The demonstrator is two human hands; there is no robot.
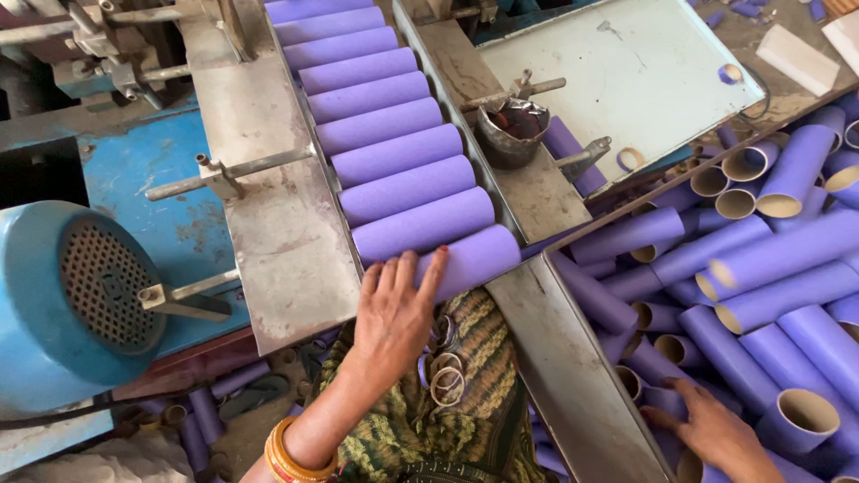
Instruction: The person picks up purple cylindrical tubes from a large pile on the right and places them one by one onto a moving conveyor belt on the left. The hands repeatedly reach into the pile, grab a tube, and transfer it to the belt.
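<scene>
While our left hand (391,315) lies flat and open-fingered against the nearest purple tube (443,258), that tube sits at the lower end of a metal chute (286,224), the last in a tight row of purple tubes (380,125) lined side by side up the channel. We judge the chute close to full, with loose tubes left in plenty: our right hand (716,434) rests spread and open among the heap of purple tubes (769,268) in the bin to the right, gripping nothing that we can see. Between chute and bin runs a slanted steel divider (573,358). A small metal cup (510,132) stands beside the row, a blue motor housing (76,304) sits off to the left, and cut cardboard rings (446,380) lie in our lap
</scene>
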